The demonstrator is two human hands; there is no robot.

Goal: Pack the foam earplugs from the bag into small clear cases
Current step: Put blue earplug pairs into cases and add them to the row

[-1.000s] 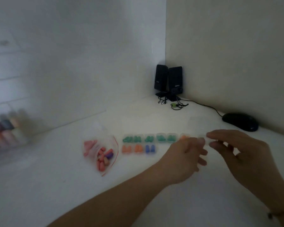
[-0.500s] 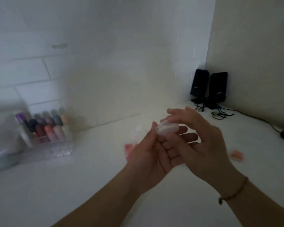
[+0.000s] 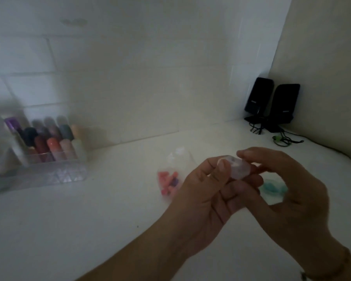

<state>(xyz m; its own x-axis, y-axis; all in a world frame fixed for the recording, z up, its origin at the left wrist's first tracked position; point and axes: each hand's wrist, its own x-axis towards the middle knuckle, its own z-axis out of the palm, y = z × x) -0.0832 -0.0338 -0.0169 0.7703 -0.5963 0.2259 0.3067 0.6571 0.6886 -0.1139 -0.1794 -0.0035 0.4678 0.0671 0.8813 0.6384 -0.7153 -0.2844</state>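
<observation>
Clear plastic case (image 3: pixel 238 167) sits pinched between left hand (image 3: pixel 201 201) and right hand (image 3: pixel 290 191), raised above the bag (image 3: pixel 169 179) of earplugs, likely so thumbs can pry it open.

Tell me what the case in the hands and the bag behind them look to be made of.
Case: seems clear, hard plastic with a frosted look; fingers show through it. Bag: likely thin clear plastic film; the pink earplugs inside show through. Blur leaves the finish uncertain.

Two bare forearms seen, no sleeves worn, a thin beaded bracelet (image 3: pixel 341 266) worn at the right wrist, nails kept short
</observation>
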